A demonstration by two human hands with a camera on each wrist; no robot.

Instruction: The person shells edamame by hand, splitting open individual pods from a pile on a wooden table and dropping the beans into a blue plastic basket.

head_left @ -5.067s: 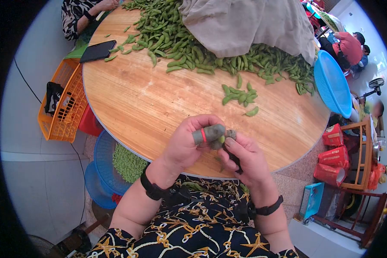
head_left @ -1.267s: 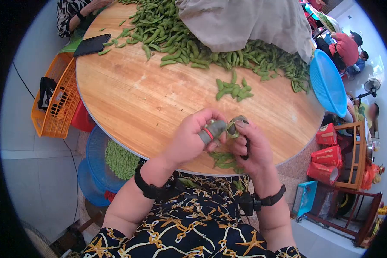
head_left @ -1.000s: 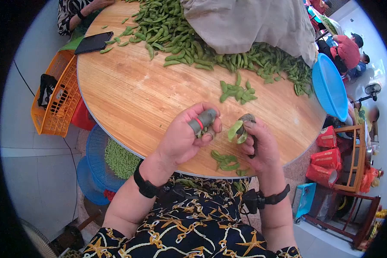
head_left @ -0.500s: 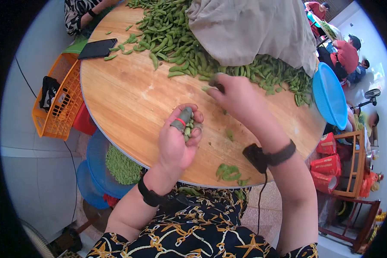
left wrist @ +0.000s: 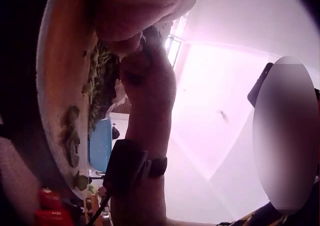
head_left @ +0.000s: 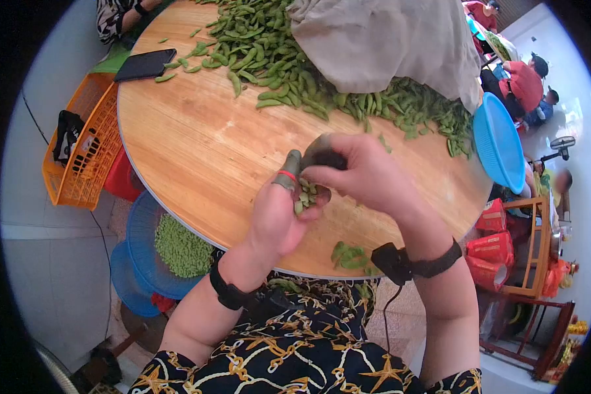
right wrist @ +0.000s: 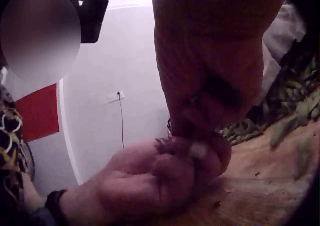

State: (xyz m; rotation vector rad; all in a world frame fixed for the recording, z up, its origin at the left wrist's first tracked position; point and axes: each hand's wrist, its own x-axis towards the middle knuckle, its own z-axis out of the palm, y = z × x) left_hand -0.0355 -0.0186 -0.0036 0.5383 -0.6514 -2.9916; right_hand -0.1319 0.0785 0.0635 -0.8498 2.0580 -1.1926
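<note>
My left hand [head_left: 272, 220] is cupped palm-up over the table's near side, holding several shelled green beans [head_left: 305, 197] in its curled fingers. A grey-green cover with a red band sits on its thumb. My right hand [head_left: 368, 167] reaches across from the right, its fingers bent down at the left fingertips. Dark covers show on some of its digits; I cannot tell what it pinches. In the right wrist view the two hands [right wrist: 150, 178] meet. Opened green pods [head_left: 349, 256] lie near the table's front edge.
A big pile of soybean pods [head_left: 269, 75], partly under a grey cloth [head_left: 387, 46], covers the far side of the round wooden table [head_left: 190, 157]. A phone [head_left: 146, 64] lies at left, a blue basket [head_left: 499, 144] at right. Shelled beans fill a blue basin [head_left: 144, 246] below left.
The right hand held a split pod a second ago, reached toward the pile half a second ago, and is now back at the left hand. The left hand keeps its beans.
</note>
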